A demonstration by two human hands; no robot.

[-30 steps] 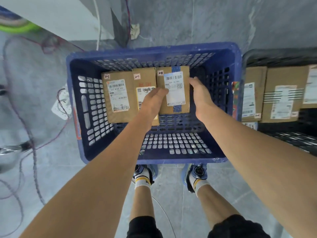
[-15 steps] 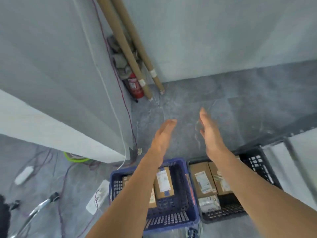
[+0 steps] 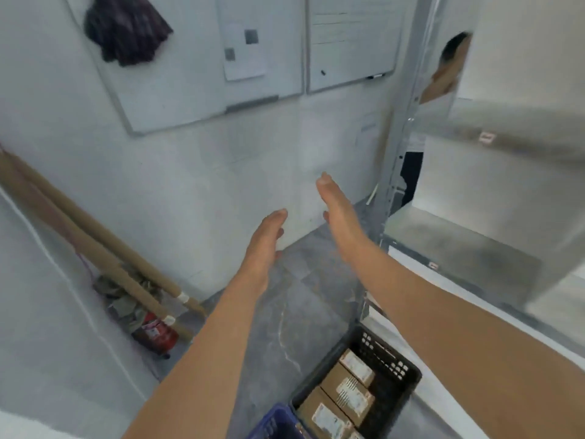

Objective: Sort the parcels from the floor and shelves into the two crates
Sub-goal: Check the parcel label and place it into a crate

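Note:
My left hand (image 3: 264, 245) and my right hand (image 3: 337, 205) are raised in front of me with fingers straight, holding nothing. Far below them, at the bottom edge, a black crate (image 3: 397, 369) holds several brown cardboard parcels (image 3: 346, 391) with white labels. Only a corner of the blue crate (image 3: 275, 423) shows to its left. Both hands are well above and away from the crates.
A metal shelf unit (image 3: 474, 245) with grey shelves stands on the right. Cardboard tubes (image 3: 104, 251) lean in the left corner over a red extinguisher (image 3: 156, 334). Whiteboards (image 3: 202, 58) hang on the wall. Another person (image 3: 443, 77) stands behind the shelf post.
Both hands have let go of the parcel in the blue crate and risen empty. My view has swung up and to the right, toward the wall and shelf.

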